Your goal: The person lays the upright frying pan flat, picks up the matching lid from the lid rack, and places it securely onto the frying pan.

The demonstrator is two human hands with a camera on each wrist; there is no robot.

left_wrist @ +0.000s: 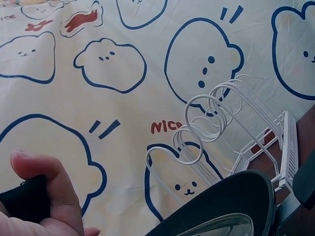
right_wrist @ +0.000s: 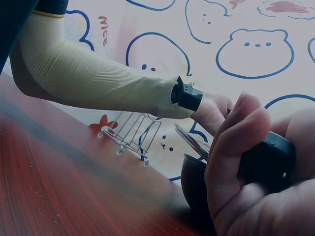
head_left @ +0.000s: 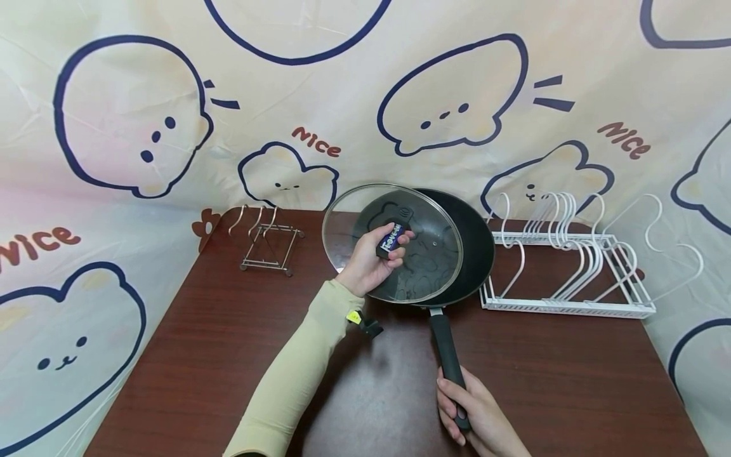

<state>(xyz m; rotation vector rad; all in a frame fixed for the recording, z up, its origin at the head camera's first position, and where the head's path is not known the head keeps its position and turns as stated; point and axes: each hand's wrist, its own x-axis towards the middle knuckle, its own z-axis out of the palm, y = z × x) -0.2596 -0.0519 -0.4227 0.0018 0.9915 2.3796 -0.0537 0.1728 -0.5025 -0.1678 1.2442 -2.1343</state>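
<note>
A glass lid (head_left: 425, 266) with a metal rim covers the left part of a dark frying pan (head_left: 478, 254), shifted to the left of it. My left hand (head_left: 365, 260) grips the lid's black knob (head_left: 391, 240), which carries a printed label. Lower down, my right hand (head_left: 476, 409) holds the pan by its long black handle (head_left: 448, 349). In the right wrist view, the right hand's fingers (right_wrist: 236, 142) curl round the handle, and the lid (right_wrist: 193, 141) sits tilted at the pan's rim. How far lid and pan touch cannot be told.
Right of the pan stands a white wire rack (head_left: 571, 308) with tall curved loops. A small metal rack (head_left: 268, 257) with hooked wires is at the back left of the brown table (head_left: 188, 381). A printed cloth (head_left: 354, 95) hangs behind.
</note>
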